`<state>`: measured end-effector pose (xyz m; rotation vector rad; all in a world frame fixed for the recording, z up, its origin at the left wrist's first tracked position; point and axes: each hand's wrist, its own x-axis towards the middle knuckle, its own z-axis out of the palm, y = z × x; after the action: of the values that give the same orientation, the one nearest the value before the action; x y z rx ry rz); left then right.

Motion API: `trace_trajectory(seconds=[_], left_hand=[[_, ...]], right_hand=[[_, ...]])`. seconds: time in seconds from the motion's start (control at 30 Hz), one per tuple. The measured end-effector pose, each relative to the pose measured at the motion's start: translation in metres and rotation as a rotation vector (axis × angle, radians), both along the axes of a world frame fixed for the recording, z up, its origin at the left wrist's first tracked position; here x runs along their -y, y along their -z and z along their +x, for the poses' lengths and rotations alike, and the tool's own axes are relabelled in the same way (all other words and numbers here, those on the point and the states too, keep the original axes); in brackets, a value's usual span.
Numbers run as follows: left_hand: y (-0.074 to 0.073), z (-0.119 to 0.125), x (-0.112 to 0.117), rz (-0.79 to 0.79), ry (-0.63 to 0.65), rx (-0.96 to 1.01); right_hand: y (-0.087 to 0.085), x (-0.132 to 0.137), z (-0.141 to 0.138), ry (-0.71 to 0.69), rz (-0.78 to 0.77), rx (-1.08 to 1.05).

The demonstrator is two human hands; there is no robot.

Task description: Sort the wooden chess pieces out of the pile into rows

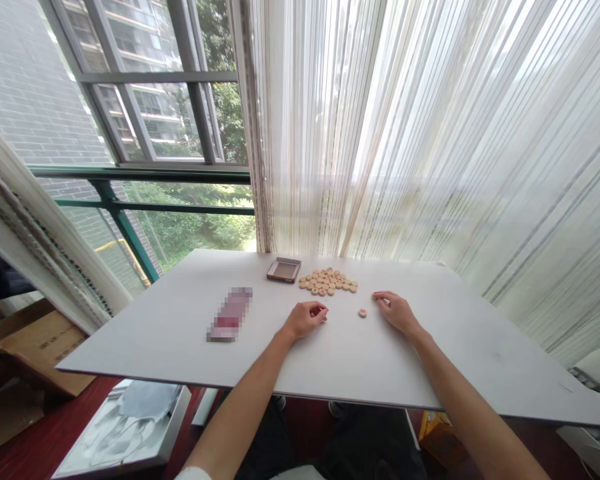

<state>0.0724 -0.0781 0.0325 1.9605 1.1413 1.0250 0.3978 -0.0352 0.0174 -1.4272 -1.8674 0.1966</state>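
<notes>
- Found at the far middle of the tabletop [480, 333]: a loose cluster of round wooden pieces [332, 285], some with red marks; more than twenty, exact count prevented by crowding.
- Found between the hands, nearer than the cluster and well apart from it: one lone piece [363, 313], red-marked, flat on the surface.
- Noted just right of the lone piece: right hand [394, 312], palm down, fingertips together at the surface; a pale edge at the tips, possibly a piece; not possible to say whether gripped.
- Noted left of the lone piece: left hand [305, 321], fingers curled with thumb and forefinger close; contents, if any, hidden from view.
- Counted just left of the cluster: one shallow tray [298, 270], open side up, close to the far edge.
- Counted farther left: one flat oblong object [230, 315], pixelated and unidentifiable, well inside the left edge.
- Room for moving: widest stretch of white surface to the right of the right hand; narrower strip between both hands and the near edge, crossed by both forearms.
- Bounded at the far edge by a striped sheer curtain [380, 133].
- Seen below, at near left: one white box [183, 410], contents indistinct; beyond the left edge, cardboard [45, 343].
- Seen below, at near right: one yellow object [437, 437], partly covered by the tabletop.
</notes>
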Motion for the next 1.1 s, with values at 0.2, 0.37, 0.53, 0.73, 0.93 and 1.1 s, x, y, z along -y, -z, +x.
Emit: trace_trajectory(seconds=[0.2,0.37,0.53,0.73,0.93,1.1], left_hand=[[-0.001,0.000,0.000,-0.008,0.000,0.003],[-0.002,0.000,0.001,-0.027,0.001,0.001],[-0.001,0.000,0.002,-0.020,0.007,0.011],[-0.001,-0.001,0.002,-0.026,0.004,0.004],[-0.002,0.000,0.002,-0.020,0.004,0.014],[-0.001,0.001,0.001,-0.032,0.000,0.016]], right_hand=[[0.012,0.003,0.013,0.142,0.104,-0.034],[0.008,0.004,0.007,0.180,0.136,0.051],[0.008,0.004,0.008,0.187,0.105,0.083],[0.006,0.007,0.006,0.175,0.055,0.064],[0.001,0.015,0.002,0.171,0.032,0.010],[-0.012,0.030,-0.020,0.161,0.080,-0.151]])
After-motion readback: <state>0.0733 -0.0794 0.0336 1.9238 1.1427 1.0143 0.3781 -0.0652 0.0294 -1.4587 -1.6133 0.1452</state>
